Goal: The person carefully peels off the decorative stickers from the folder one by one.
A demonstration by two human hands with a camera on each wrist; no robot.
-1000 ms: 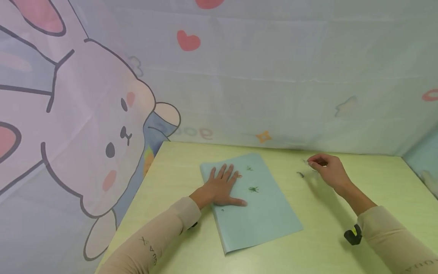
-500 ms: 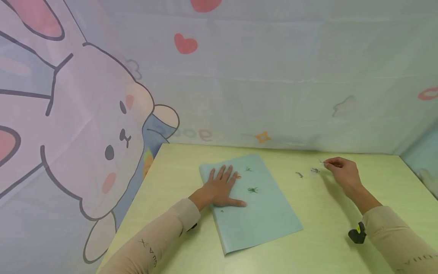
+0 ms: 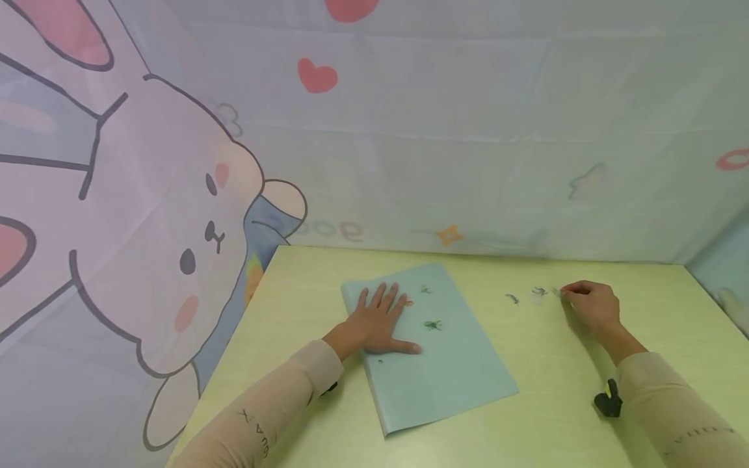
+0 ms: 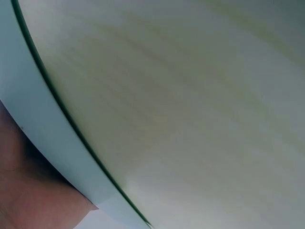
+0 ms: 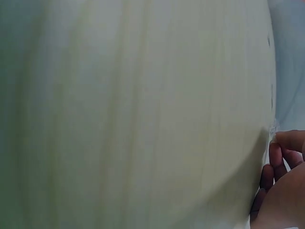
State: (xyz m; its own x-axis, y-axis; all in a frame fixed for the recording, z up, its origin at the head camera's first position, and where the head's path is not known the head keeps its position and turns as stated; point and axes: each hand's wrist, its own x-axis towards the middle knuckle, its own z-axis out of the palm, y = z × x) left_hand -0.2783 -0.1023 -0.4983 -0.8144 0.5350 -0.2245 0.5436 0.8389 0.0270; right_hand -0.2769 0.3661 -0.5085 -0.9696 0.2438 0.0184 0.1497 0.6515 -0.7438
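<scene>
My left hand (image 3: 377,322) lies flat with spread fingers on a pale blue folder-like sheet (image 3: 450,377). Green insect pictures (image 3: 433,324) show on the sheet to the right of that hand, and a small orange mark (image 3: 409,303) sits by the index fingertip. At the right, my right hand (image 3: 595,304) pinches a small clear sticker (image 3: 556,292) between thumb and index finger, low at the table. A second clear sticker (image 3: 539,292) with a dark print lies just left of it, and another small sticker (image 3: 512,299) farther left. In the right wrist view, the pinched sticker (image 5: 273,130) looks transparent.
The pale yellow-green table (image 3: 292,403) bears the sheet and stickers. Behind it hangs a cloth backdrop (image 3: 439,130) with a rabbit print at the left. A black wrist device (image 3: 608,400) hangs at the right sleeve.
My right hand has moved right past the second sticker, then down to the table with the pinched sticker. The left hand has stayed in place on the sheet.
</scene>
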